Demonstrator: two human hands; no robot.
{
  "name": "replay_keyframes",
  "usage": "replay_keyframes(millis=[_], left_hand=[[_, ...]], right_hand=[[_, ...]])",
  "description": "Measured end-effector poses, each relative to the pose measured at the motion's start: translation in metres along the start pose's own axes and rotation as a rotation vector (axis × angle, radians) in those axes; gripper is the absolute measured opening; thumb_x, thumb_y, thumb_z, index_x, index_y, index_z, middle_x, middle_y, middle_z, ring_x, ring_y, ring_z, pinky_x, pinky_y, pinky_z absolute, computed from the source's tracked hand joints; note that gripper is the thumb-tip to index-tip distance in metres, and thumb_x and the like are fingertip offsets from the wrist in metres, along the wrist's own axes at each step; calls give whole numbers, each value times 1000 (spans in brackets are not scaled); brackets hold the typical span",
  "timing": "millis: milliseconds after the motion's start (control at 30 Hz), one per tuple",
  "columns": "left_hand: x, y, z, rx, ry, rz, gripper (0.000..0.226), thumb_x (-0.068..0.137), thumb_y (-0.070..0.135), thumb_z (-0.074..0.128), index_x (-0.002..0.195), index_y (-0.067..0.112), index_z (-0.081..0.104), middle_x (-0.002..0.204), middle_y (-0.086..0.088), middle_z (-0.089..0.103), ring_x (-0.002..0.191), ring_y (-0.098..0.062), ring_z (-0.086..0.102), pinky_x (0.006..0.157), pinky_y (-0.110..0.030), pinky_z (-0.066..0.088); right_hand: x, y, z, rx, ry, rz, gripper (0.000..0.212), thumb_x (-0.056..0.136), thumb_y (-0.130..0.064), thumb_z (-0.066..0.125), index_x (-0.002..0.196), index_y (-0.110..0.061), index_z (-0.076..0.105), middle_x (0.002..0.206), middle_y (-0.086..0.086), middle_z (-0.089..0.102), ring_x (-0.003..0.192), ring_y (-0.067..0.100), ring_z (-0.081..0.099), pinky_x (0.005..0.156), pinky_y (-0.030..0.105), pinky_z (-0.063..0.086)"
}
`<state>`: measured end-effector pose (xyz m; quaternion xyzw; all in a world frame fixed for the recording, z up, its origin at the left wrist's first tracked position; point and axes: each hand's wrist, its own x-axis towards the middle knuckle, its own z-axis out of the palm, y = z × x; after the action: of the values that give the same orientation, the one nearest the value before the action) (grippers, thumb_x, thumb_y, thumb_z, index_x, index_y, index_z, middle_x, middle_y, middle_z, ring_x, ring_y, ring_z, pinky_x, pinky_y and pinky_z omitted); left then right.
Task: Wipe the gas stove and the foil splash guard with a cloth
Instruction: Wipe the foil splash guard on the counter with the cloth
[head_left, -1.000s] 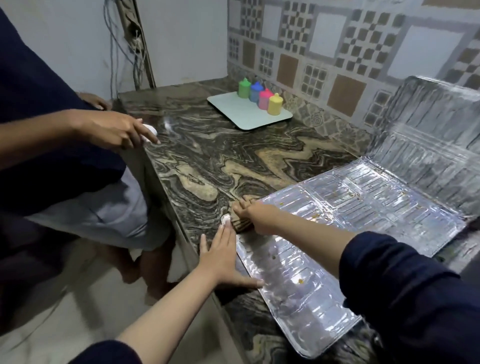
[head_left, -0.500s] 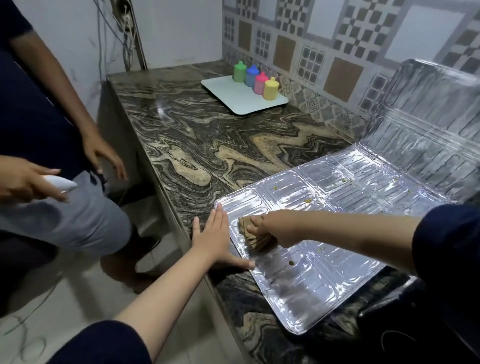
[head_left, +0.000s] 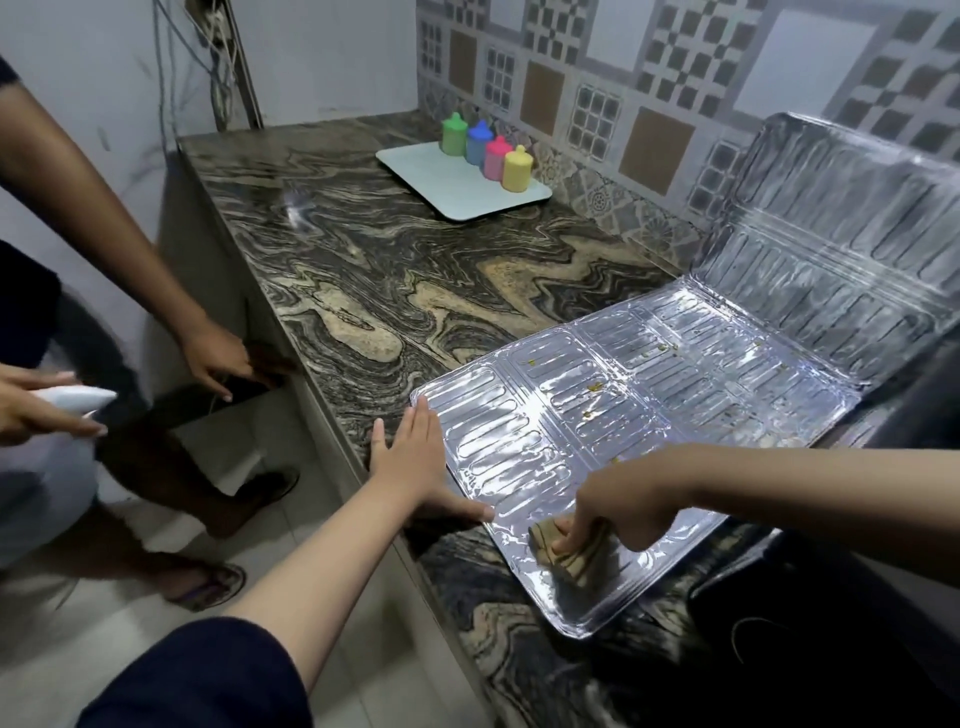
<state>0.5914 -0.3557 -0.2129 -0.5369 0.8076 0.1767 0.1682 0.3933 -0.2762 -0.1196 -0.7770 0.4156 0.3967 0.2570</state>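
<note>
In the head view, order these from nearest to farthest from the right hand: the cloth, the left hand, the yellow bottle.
Measured from the right hand:
1. Cloth: under its fingers, on the foil's near corner.
2. Left hand: to the left, flat on the foil's edge.
3. Yellow bottle: far back on the tray by the wall.

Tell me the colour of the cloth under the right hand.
Brown with darker stripes: the cloth, seen in the head view.
</note>
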Motion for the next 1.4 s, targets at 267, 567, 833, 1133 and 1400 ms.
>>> replay_keyframes(millis=[267,567,833,1133,1400], left_hand=[[-7,-3,2,-47,-9,4,157,41,93,56,150,6,-16,157,-4,-26,146,-20,-19,112,-57,-12],[-29,-23,-8,78,-140,-75,154,50,83,67,147,-1,-19,154,-14,-31,141,-27,-31,111,-54,-15],[-31,14,7,-1,-71,41,157,47,91,59,144,1,-26,149,-17,-38,138,-31,-34,115,-52,-15],[-27,17,18,54,-65,-6,164,38,95,56,144,2,-27,148,-18,-40,138,-34,-35,115,-48,-12],[-28,18,16,57,-64,-10,166,35,97,54,144,1,-27,148,-18,-40,139,-35,-33,116,-50,-9]], right_hand=[[-4,13,10,196,-111,17,39,80,5,51,112,-10,68,85,13,64,75,15,49,68,27,41],[23,37,-69,295,482,74,43,86,1,53,121,-20,64,102,4,72,79,12,56,75,28,51],[109,31,-94,-14,691,152,75,83,-1,51,148,-31,28,145,12,45,127,31,50,94,32,45],[106,39,-63,19,547,116,63,84,-11,60,142,-29,41,130,11,59,114,32,57,82,25,41],[40,27,-12,40,332,29,65,81,-2,55,135,-37,49,122,2,63,109,26,59,76,19,31]])
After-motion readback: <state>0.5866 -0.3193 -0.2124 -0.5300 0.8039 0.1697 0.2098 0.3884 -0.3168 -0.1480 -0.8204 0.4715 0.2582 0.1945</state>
